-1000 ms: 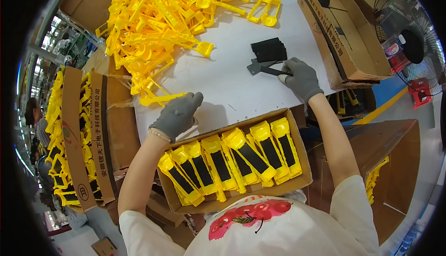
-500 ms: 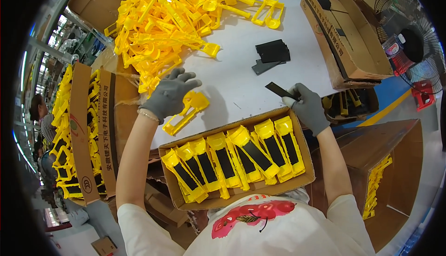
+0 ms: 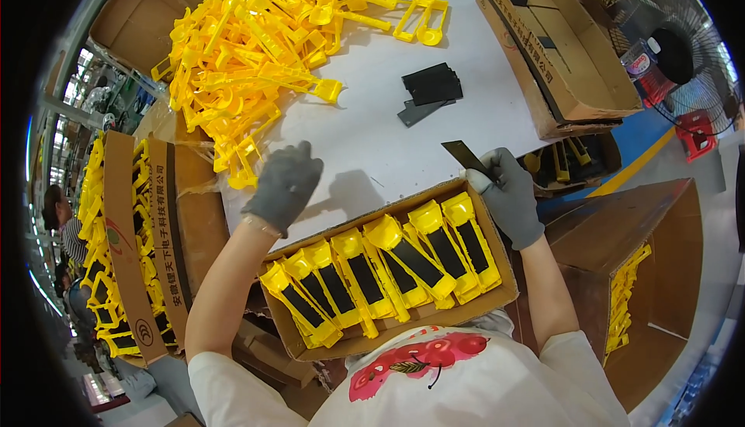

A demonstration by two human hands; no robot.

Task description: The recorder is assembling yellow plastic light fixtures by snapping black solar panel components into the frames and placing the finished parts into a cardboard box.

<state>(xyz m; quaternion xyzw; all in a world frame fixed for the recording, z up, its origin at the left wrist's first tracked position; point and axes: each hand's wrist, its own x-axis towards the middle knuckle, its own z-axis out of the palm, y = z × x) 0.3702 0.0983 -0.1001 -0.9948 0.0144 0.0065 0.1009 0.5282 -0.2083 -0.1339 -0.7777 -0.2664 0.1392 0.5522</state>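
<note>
My left hand (image 3: 285,188), in a grey glove, is over the white table (image 3: 349,136), left of centre, near the pile of yellow plastic frames (image 3: 256,47). Its fingers are curled in, and whatever they may hold is hidden beneath the hand. In my right hand (image 3: 504,194), also gloved, a thin black strip (image 3: 463,155) is pinched between thumb and fingers, pointing up and left. Just below both hands stands an open cardboard box (image 3: 392,208), with a row of yellow frames (image 3: 365,276) bearing black strips. Several loose black strips (image 3: 432,86) lie stacked on the table.
At the back right a long cardboard box (image 3: 559,47) rests on the table. A large carton (image 3: 660,272) stands on the right, with yellow parts inside. More yellow frames fill a carton (image 3: 167,233) on the left. A fan (image 3: 675,47) is at the far right.
My left hand has curled its fingers, and the yellow frame that lay under it is no longer visible. My right hand still holds the strip. The whole view has shifted slightly.
</note>
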